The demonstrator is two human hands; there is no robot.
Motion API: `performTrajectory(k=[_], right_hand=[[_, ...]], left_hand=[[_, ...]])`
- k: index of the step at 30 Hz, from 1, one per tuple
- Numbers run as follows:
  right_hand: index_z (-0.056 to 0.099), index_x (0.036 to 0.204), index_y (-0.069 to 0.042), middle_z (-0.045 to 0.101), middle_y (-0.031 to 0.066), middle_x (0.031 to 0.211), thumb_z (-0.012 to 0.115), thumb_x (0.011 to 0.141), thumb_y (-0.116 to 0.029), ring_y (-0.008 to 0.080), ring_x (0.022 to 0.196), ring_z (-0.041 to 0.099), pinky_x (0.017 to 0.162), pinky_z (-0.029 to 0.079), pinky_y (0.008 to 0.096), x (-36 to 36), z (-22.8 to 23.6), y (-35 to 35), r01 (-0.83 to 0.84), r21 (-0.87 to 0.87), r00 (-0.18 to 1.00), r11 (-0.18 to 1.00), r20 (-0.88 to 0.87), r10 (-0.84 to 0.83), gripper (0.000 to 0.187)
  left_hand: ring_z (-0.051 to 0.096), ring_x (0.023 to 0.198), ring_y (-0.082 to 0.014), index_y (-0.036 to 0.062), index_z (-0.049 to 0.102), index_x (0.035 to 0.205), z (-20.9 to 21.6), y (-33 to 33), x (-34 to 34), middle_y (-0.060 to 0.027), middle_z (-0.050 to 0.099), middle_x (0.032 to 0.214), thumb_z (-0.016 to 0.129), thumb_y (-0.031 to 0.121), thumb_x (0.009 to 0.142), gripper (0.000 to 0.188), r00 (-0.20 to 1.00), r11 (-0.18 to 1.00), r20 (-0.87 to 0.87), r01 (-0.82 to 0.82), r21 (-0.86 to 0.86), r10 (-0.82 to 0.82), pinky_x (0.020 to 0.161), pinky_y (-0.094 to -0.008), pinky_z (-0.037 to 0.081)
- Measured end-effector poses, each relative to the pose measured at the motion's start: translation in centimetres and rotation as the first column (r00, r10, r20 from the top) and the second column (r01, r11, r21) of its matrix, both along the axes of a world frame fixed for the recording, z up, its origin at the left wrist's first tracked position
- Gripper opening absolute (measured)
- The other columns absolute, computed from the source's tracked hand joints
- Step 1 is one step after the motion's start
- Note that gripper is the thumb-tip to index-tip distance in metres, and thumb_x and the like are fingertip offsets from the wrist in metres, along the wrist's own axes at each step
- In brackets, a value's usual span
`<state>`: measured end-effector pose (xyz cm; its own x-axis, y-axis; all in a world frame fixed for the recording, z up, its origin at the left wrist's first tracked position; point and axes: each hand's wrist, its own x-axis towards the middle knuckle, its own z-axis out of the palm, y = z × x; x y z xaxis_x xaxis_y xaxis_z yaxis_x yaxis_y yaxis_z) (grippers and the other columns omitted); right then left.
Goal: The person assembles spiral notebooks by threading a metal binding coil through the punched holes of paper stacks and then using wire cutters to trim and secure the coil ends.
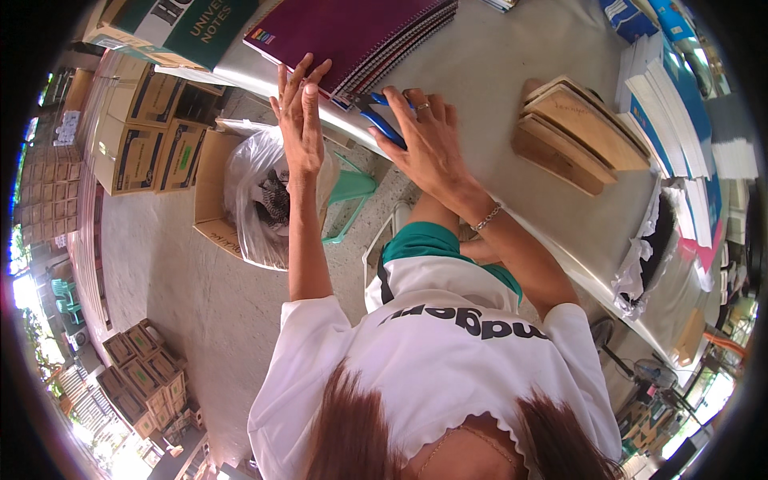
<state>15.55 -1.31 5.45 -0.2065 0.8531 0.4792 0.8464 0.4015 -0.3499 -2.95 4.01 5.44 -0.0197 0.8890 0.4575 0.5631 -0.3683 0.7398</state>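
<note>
A stack of purple spiral notebooks (344,36) lies at the near edge of the table, dark wire coils along its right side. My left hand (301,132) is open, fingers stretched out, its fingertips over the notebooks' near edge; whether they press on it I cannot tell. In my right hand (436,152) is a pair of pliers or cutters with blue handles (384,128), fingers wrapped round them. Their dark jaws point at the lower end of the coils; the exact tip is too small to make out.
Wooden blocks (572,128) lie on the grey table (488,56) to the right, beside stacked blue-covered books (680,104). Below left of the table stands an open carton (210,196) lined with clear plastic, near a green stool (352,192). Cartons (148,112) are piled at left.
</note>
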Motion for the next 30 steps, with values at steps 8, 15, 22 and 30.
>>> performTrajectory(k=[8, 15, 22, 30], right_hand=[[0.049, 0.128, -0.011, 0.056, 0.0122, 0.108, 0.070, 0.083, -0.036, 0.0287, 0.094, 0.052, 0.080, 0.041, 0.0443, -1.3, -0.7, 0.3, 0.009, 0.009, 1.000, 1.000, -0.029, -0.008, 0.055], [0.053, 0.121, -0.009, 0.060, 0.0096, 0.094, 0.069, 0.084, -0.036, 0.0248, 0.082, 0.059, 0.071, 0.049, 0.0393, -1.2, -0.9, 0.4, -0.004, 0.004, 0.995, 1.000, -0.099, 0.004, 0.049], [0.055, 0.106, 0.003, 0.062, 0.0160, 0.075, 0.049, 0.095, -0.041, 0.0288, 0.063, 0.065, 0.059, 0.053, 0.0374, 0.3, 5.0, 1.6, -0.621, -0.686, 0.667, 0.378, -0.717, -0.205, 0.045], [0.050, 0.117, -0.005, 0.058, 0.0148, 0.097, 0.066, 0.085, -0.036, 0.0280, 0.085, 0.055, 0.074, 0.042, 0.0420, -1.2, 1.0, -1.3, 0.082, -0.054, 0.996, 0.995, 0.024, -0.081, 0.047]], left_hand=[[0.028, 0.141, -0.0306, 0.0069, 0.065, 0.121, -0.8, 0.4, -0.1, -0.0099, 0.053, 0.137, 0.029, 0.044, 0.103, 0.055, 1.000, 0.996, 0.005, 0.009, 0.089, -0.010, 0.117, -0.0440, 0.013], [0.030, 0.140, -0.0295, 0.0043, 0.065, 0.120, -1.2, 0.7, 0.0, -0.0106, 0.055, 0.134, 0.028, 0.041, 0.104, 0.055, 1.000, 0.992, 0.009, 0.028, 0.122, -0.029, 0.117, -0.0434, 0.014], [0.022, 0.144, -0.0287, 0.0149, 0.067, 0.121, -1.3, 0.7, -0.2, -0.0055, 0.052, 0.139, 0.031, 0.046, 0.102, 0.051, 0.997, 0.997, 0.068, 0.028, 0.072, -0.033, 0.115, -0.0495, 0.003], [0.024, 0.143, -0.0289, 0.0136, 0.067, 0.120, -1.9, 1.0, -0.3, -0.0072, 0.053, 0.137, 0.031, 0.044, 0.102, 0.051, 0.995, 0.993, 0.077, 0.050, 0.110, -0.058, 0.115, -0.0457, 0.007]])
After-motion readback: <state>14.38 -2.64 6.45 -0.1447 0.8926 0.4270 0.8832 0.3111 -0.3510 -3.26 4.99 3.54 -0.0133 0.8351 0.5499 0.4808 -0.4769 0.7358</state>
